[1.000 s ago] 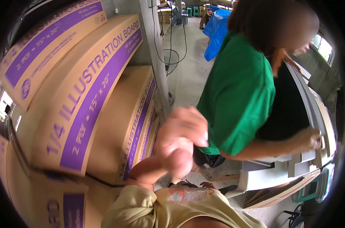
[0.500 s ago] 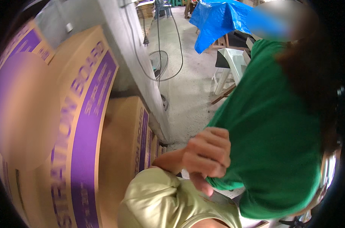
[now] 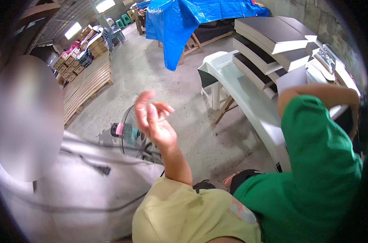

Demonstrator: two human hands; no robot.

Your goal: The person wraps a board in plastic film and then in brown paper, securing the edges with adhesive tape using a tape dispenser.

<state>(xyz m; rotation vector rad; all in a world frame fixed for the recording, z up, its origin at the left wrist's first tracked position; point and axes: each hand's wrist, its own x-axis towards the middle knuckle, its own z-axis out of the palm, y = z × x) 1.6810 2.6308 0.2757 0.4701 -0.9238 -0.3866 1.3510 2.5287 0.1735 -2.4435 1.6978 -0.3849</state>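
My left hand [image 3: 155, 125] is raised in front of me, below a yellow-green sleeve. Its fingers are loosely curled and apart, and I see nothing in them. Behind it in the picture stands an electric fan [image 3: 131, 135] with a wire guard and a teal hub; the hand appears apart from it. My right hand does not show. Close at my right is a co-worker in a green shirt [image 3: 313, 162]. That person's bent arm [image 3: 319, 95] is beside stacked dark-topped boards [image 3: 273, 34] with white edges, on a white plastic table [image 3: 242, 99].
A grey wall or pillar [image 3: 82, 190] with dark hanging cables [image 3: 99, 166] is close on the left. Farther off are a wooden pallet [image 3: 88, 87], stacked small boxes [image 3: 70, 67] and a blue tarpaulin [image 3: 171, 28] over a table. Concrete floor [image 3: 184, 97] lies between.
My view has swung left, and the cardboard boxes have left the picture. My left hand has risen and its fingers have loosened from a curl. The co-worker's arm now shows by the boards.
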